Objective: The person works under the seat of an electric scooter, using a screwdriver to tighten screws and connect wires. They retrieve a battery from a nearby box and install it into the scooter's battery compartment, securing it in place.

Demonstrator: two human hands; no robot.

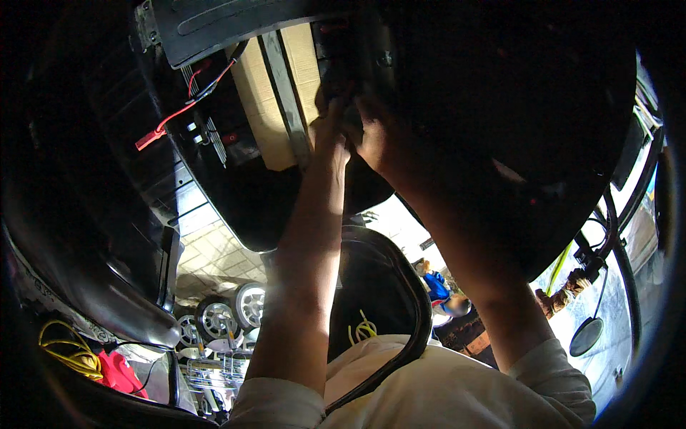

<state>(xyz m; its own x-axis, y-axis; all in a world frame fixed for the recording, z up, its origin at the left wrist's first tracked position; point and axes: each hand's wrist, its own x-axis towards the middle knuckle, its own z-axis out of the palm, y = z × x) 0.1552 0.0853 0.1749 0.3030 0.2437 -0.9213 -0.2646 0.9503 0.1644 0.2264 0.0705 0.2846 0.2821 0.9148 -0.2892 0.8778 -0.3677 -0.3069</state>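
Both forearms reach forward into a dark black compartment (264,207). My left hand (330,134) is closed in deep shadow beside a cardboard strip (301,68). Close on its right, my right hand (375,139) has its fingers bent inward. Something small and dark seems to be between the two hands, too shaded to make out. A second cardboard piece (261,107) lies alongside the first, with a grey bar (282,86) between them. To their left hangs a red and black wire ending in a red connector (148,139).
A black panel (243,28) overhangs the compartment. Several wheels (214,318) stand on the paving at lower left, near a yellow cable coil (71,350) and a red cloth-like item (120,373). A round mirror (587,336) hangs at right. A person in blue (437,286) is beyond.
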